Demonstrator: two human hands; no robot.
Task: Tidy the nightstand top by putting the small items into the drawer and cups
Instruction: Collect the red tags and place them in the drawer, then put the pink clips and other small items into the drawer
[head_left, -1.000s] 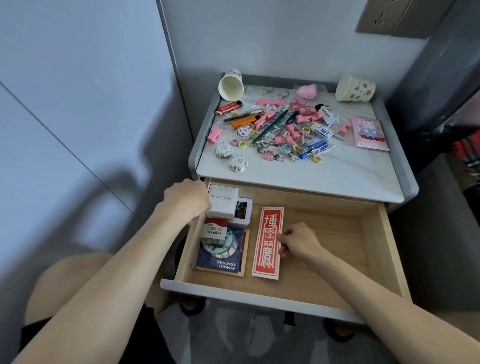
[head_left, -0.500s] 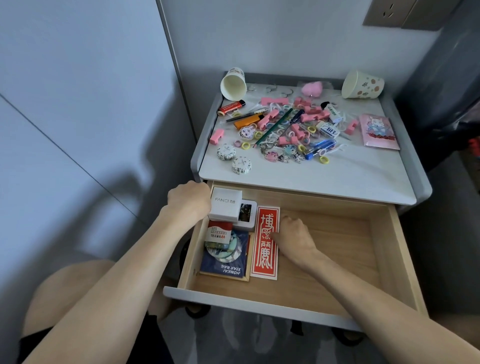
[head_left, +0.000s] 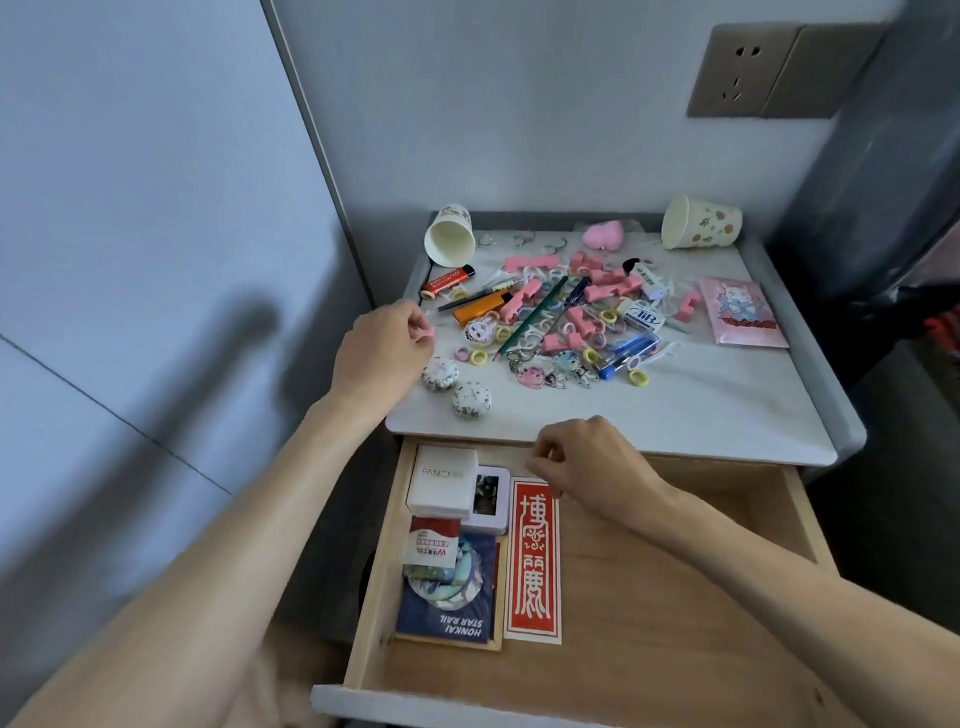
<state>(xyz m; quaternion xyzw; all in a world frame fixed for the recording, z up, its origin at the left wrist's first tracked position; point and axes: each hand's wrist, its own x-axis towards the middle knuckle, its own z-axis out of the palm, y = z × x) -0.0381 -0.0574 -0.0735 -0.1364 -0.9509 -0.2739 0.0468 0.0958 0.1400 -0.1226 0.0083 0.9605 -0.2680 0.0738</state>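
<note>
The nightstand top (head_left: 649, 415) carries a heap of small items (head_left: 571, 317): pink clips, coloured rings, pens, lighters, erasers, keychains. Two paper cups lie tipped over at the back, one at the left (head_left: 449, 241) and one at the right (head_left: 698, 222). My left hand (head_left: 384, 353) is at the top's left edge and pinches a pink clip (head_left: 427, 336). The drawer (head_left: 675, 597) below stands pulled out. My right hand (head_left: 587, 462) hovers over its back edge with loosely curled fingers, holding nothing, just above the top end of a red card (head_left: 532, 561).
Two round patterned tins (head_left: 440, 374) (head_left: 471, 400) sit by my left hand. A pink packet (head_left: 740, 317) lies at the top's right side. The drawer's left part holds a white box (head_left: 441, 480), a small tin, a booklet (head_left: 447, 618). A wall stands close on the left.
My left hand left the white box in the drawer and rose to the nightstand's left edge, taking the pink clip. My right hand lifted off the red card toward the drawer's back.
</note>
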